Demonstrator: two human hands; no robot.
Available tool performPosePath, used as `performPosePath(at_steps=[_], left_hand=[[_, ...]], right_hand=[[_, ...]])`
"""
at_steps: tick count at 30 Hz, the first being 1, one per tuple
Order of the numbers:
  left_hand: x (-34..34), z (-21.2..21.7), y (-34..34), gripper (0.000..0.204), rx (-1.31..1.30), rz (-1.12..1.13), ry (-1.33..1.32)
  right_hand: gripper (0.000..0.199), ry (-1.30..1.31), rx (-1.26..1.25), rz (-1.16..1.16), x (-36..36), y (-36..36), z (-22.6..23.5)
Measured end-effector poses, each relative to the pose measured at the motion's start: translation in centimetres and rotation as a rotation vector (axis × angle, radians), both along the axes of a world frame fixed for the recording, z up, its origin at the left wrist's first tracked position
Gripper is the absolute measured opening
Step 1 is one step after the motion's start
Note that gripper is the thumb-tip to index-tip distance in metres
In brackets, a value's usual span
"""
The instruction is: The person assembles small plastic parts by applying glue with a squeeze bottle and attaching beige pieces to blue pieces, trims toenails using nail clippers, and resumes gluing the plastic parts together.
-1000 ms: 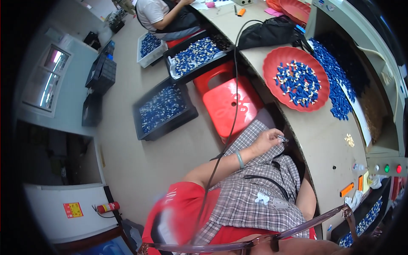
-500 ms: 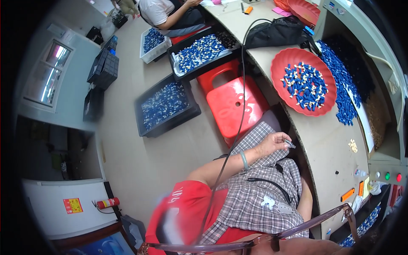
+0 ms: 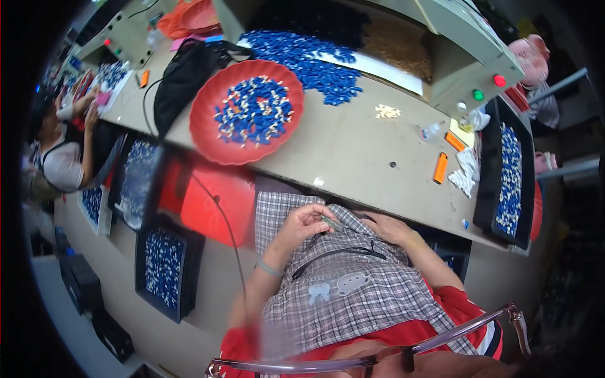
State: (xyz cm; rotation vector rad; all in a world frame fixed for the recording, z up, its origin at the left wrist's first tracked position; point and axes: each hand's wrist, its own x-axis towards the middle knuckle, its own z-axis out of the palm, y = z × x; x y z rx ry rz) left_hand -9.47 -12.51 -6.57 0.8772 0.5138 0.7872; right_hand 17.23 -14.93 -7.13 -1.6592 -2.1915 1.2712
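Above my lap, my left hand (image 3: 304, 225) is pinched closed on a small shiny, see-through piece (image 3: 331, 222); its exact kind is too small to tell. My right hand (image 3: 389, 229) lies on the checked apron (image 3: 343, 315) close to the table's front edge, fingers stretched out and holding nothing that I can see. Beyond my left hand, a red scalloped tray (image 3: 200, 120) stands on the table (image 3: 328, 148), bearing many small blue parts with cream-coloured pieces. A heap of blue parts (image 3: 302, 60) lies behind it.
A small cream pile (image 3: 387, 112), orange-handled tools (image 3: 440, 168) and a small bottle (image 3: 431, 131) lie on the right. Black bins (image 3: 191, 277) of blue parts stand left, another bin (image 3: 484, 183) right. A red stool (image 3: 217, 205) and cable (image 3: 220, 211) are near. Another person (image 3: 63, 157) sits far left.
My view has swung to the right, bringing the table across the front. The left hand still pinches the small piece over my lap; my right hand has come into view.
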Motion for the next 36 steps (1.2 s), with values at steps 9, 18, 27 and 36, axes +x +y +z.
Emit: performPosePath(at_steps=[9, 18, 27, 36], left_hand=[[2.7, 2.1, 1.4, 0.019, -0.026, -0.161, -0.169], [3.7, 2.6, 3.0, 0.018, -0.082, -0.196, -0.256], [5.0, 5.1, 3.6, 0.028, -0.172, -0.036, -0.149], [7.5, 6.1, 3.7, 0.027, -0.133, 0.128, 0.097]], right_hand=[[0.040, -0.138, 0.118, -0.352, 6.5, -2.6, -6.8], [0.035, -0.416, 0.267, -0.262, 3.4, -4.8, -1.8], [0.019, -0.071, 0.579, -0.521, 1.6, 3.5, 11.9], [0.019, -0.012, 0.603, -0.225, 4.7, 6.6, 7.4]])
